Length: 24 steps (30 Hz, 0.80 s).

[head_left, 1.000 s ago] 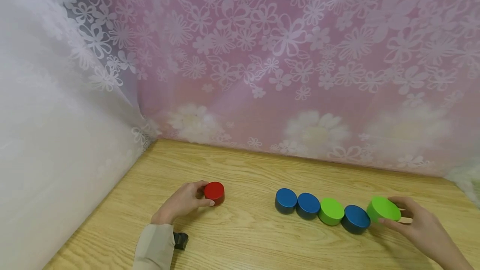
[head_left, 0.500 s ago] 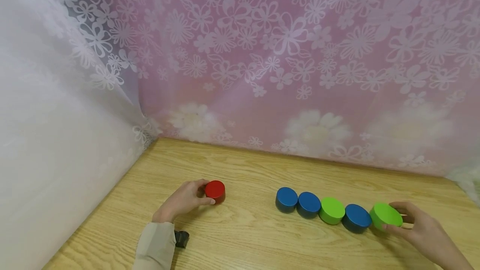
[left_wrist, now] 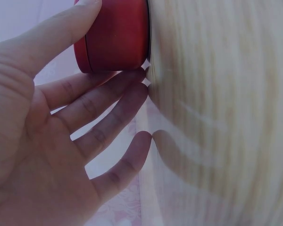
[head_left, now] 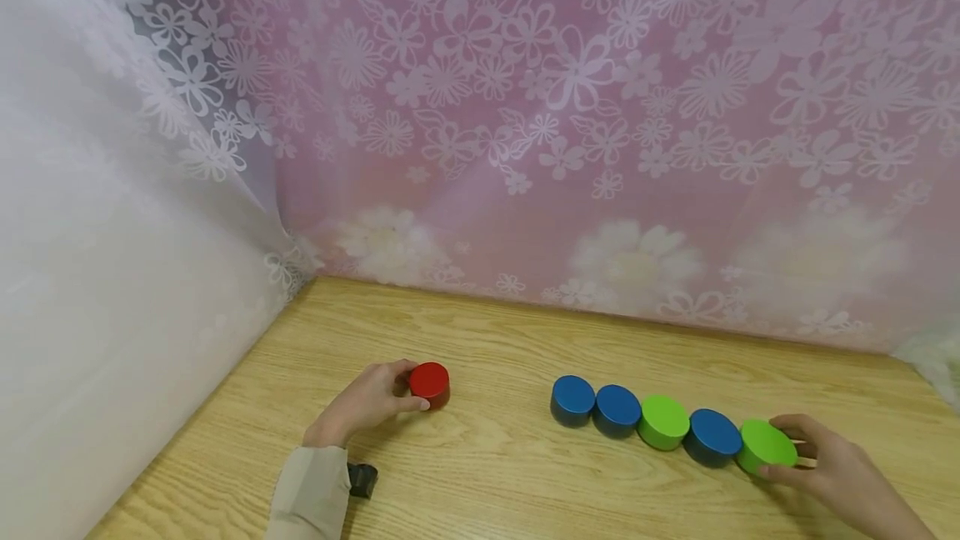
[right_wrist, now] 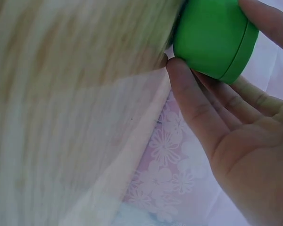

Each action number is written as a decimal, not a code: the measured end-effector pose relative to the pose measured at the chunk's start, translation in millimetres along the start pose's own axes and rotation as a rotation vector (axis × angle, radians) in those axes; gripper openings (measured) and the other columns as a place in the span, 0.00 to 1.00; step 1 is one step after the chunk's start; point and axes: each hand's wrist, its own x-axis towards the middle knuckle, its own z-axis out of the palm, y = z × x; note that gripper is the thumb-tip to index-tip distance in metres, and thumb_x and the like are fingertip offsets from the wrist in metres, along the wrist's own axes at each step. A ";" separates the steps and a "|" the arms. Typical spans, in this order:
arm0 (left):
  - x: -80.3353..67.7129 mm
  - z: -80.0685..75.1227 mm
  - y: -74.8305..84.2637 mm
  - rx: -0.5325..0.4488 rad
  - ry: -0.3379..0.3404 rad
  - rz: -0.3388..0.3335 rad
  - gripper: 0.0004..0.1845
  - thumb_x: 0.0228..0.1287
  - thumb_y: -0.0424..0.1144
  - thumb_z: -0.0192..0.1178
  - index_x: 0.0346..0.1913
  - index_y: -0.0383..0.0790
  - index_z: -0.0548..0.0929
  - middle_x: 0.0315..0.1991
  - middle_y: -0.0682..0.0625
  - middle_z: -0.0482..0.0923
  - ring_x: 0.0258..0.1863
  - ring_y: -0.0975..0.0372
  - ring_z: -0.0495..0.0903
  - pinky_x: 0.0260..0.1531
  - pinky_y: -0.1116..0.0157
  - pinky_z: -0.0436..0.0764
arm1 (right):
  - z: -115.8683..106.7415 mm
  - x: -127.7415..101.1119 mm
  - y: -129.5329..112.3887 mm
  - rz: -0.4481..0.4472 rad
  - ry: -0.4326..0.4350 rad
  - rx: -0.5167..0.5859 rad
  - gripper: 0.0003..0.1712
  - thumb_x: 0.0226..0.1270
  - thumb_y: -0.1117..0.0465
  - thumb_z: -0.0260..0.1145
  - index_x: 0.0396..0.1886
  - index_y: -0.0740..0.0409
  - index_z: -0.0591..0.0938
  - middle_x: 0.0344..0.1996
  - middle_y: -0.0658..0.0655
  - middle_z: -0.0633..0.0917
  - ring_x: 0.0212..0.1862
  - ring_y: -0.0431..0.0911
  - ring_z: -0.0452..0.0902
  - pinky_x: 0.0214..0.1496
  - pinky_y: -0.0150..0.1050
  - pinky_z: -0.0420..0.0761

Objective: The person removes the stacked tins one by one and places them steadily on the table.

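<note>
My left hand (head_left: 367, 400) holds a small red round tin (head_left: 430, 385) on the wooden table, thumb on its near side and fingers behind. In the left wrist view, the red tin (left_wrist: 117, 35) has a lid seam, and the fingertips (left_wrist: 142, 89) meet the tabletop. My right hand (head_left: 832, 465) grips a bright green round tin (head_left: 767, 447) at the right end of a row. That green tin (right_wrist: 212, 37) sits at the table surface in the right wrist view, between thumb and fingers. Beside it stands a dark blue tin (head_left: 712, 437).
Leftward along the row come another green tin (head_left: 663, 422) and two blue tins, one in the middle (head_left: 617, 411) and one at the left end (head_left: 572, 401). A pink floral curtain (head_left: 480, 148) hangs behind the table (head_left: 480, 490); white cloth (head_left: 135, 290) hangs at left.
My right hand has brought the green tin down and toward me, from raised and tilted to level against the blue tin. The left hand and red tin stay put.
</note>
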 end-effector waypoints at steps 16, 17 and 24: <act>0.0 -0.3 1.1 0.004 0.002 0.005 0.27 0.62 0.40 0.73 0.61 0.30 0.79 0.42 0.53 0.85 0.39 0.64 0.81 0.44 0.60 0.79 | 2.6 -0.2 3.4 -0.060 0.009 0.003 0.46 0.56 0.60 0.81 0.62 0.82 0.66 0.53 0.83 0.75 0.48 0.73 0.79 0.42 0.57 0.84; 0.1 -0.2 1.2 0.005 0.002 0.005 0.28 0.62 0.40 0.73 0.61 0.30 0.79 0.43 0.53 0.85 0.39 0.63 0.81 0.44 0.60 0.79 | 2.6 -0.9 3.3 -0.074 0.017 -0.002 0.46 0.55 0.60 0.81 0.63 0.82 0.65 0.54 0.84 0.74 0.48 0.74 0.79 0.42 0.58 0.84; -0.8 1.0 1.7 0.012 0.010 -0.014 0.29 0.62 0.39 0.74 0.62 0.28 0.78 0.45 0.51 0.85 0.42 0.62 0.82 0.47 0.56 0.80 | -1.5 -5.1 2.5 -0.183 0.062 0.030 0.47 0.57 0.65 0.79 0.66 0.81 0.62 0.54 0.85 0.73 0.48 0.78 0.76 0.39 0.51 0.85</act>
